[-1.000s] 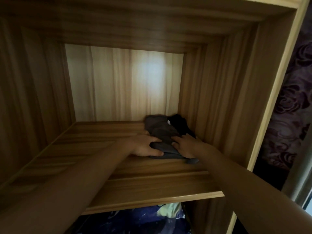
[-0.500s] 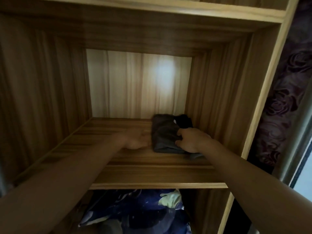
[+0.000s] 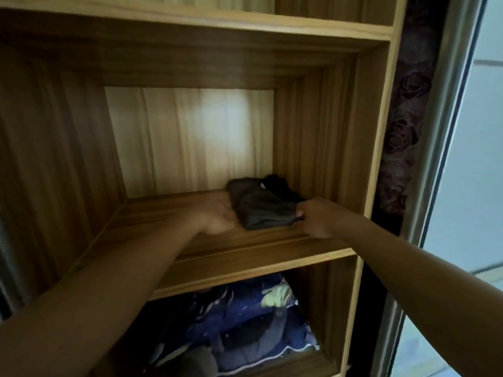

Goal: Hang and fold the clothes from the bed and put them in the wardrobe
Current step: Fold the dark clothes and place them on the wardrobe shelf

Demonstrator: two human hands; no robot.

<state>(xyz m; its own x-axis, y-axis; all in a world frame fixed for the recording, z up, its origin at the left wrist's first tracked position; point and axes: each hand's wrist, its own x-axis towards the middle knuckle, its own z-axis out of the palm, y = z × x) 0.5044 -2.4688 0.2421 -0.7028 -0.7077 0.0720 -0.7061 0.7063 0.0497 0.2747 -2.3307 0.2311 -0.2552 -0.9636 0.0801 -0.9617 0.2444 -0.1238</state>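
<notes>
A folded dark grey garment lies on the wooden wardrobe shelf, toward its right side. Behind it sits a black folded garment against the right wall. My right hand pinches the grey garment's front right corner between thumb and curled fingers. My left hand rests on the shelf just left of the garment, blurred, its fingers at the cloth's left edge.
The compartment below holds a crumpled blue patterned fabric. The shelf's left half is bare wood. A dark floral sliding door stands at the right, with a pale floor beyond it.
My head has pulled back, so the lower compartment shows. My left hand slid off the garment's top to its left edge; my right hand curled onto the front right corner.
</notes>
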